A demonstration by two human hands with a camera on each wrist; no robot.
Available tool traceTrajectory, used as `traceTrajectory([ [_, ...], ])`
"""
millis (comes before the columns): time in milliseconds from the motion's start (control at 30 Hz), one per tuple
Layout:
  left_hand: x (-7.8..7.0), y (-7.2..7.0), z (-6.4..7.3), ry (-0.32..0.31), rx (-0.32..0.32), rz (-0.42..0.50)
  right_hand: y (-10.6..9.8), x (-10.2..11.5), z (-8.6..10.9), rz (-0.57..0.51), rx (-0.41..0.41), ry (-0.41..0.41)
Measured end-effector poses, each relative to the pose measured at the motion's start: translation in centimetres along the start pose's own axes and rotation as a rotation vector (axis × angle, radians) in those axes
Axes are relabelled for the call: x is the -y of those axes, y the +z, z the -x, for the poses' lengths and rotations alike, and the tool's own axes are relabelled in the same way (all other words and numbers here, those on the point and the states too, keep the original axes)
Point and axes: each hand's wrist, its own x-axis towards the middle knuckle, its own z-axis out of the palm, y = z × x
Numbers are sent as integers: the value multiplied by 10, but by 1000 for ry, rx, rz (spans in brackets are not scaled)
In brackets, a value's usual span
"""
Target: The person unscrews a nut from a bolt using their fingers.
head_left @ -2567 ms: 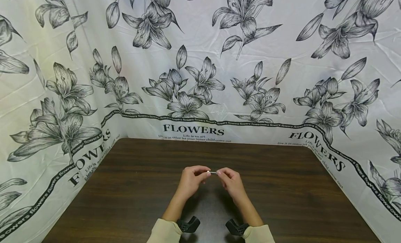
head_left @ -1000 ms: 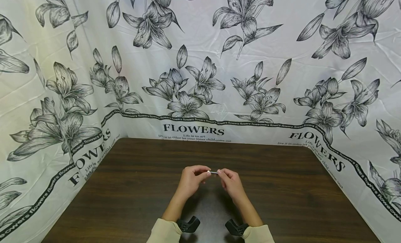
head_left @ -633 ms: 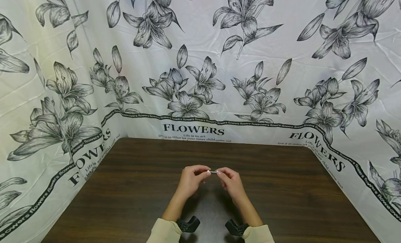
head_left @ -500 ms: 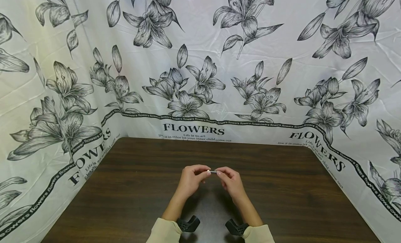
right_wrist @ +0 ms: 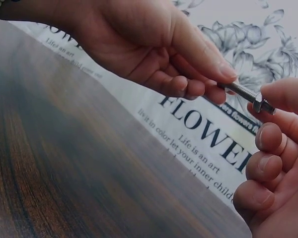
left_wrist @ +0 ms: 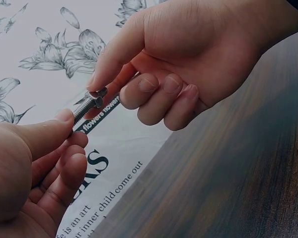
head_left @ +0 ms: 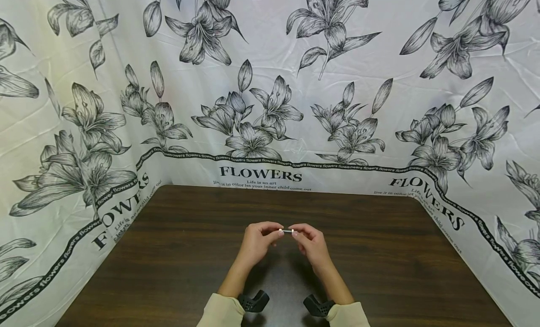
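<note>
A small metal bolt (head_left: 286, 231) with a threaded shank is held level in the air between both hands. My left hand (head_left: 255, 245) pinches its left end between thumb and fingertips, which hide that end. On the right part of the thread sits a hex nut (right_wrist: 258, 102), with a short tip of the bolt beyond it. My right hand (head_left: 314, 247) pinches at this nut with thumb and index finger, its other fingers curled in toward the palm. In the left wrist view, the nut and the shank (left_wrist: 82, 109) show between the two thumbs.
Below the hands lies a dark wood-grain table (head_left: 190, 271). A white cloth (head_left: 270, 130) printed with black flowers and lettering hangs along its back and both sides. Each wrist wears a black device (head_left: 254, 301) by a light sleeve (head_left: 222, 311).
My right thumb and fingertips have shifted slightly around the right end of the bolt. My left hand keeps its place, and the bolt stays level.
</note>
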Motion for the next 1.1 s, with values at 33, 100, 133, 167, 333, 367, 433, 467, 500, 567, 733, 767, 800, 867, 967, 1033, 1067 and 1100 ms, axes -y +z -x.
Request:
traceTrajectory([
  [33, 0, 0, 0, 1, 0, 0, 0, 0, 0, 1, 2, -2],
  [100, 0, 0, 0, 0, 1, 2, 0, 0, 0, 2, 7, -7],
  [133, 0, 0, 0, 0, 1, 2, 0, -1, 0, 1, 9, -10],
  [167, 0, 0, 0, 1, 2, 2, 0, -1, 0, -2, 9, -12],
  [333, 2, 0, 0, 2, 6, 1, 0, -1, 0, -20, 3, -22],
  [367, 2, 0, 0, 3, 7, 1, 0, -1, 1, -26, 0, -22],
  [433, 3, 0, 0, 3, 9, 2, 0, -1, 1, -34, -3, -25],
  [467, 3, 0, 0, 4, 9, 4, 0, 0, 1, -38, -5, -25],
  [500, 3, 1, 0, 4, 9, 6, 0, 0, 1, -38, -5, -27],
  [567, 3, 1, 0, 4, 9, 10, 0, 0, 1, -41, -6, -29],
  [733, 1, 0, 0, -2, 6, 5, 0, -1, 0, -46, -5, -30],
  [767, 1, -1, 0, -3, 5, 2, 0, -1, 0, -47, -6, -28],
  [800, 1, -1, 0, -5, 5, -3, 0, -1, 0, -44, -7, -26],
  [867, 2, -1, -1, -9, 5, -7, 0, -1, 0, -43, -12, -17],
  [967, 15, 2, -4, -9, 1, -7, 1, -1, 0, -36, -25, 15],
  [1033, 25, 3, -7, -11, -1, -4, 1, 0, 0, -34, -34, 42],
  [1067, 30, 4, -8, -12, -3, -5, 2, 0, 0, -33, -39, 57],
  [1100, 35, 5, -9, -11, -4, -4, 2, 0, 0, -27, -45, 72],
])
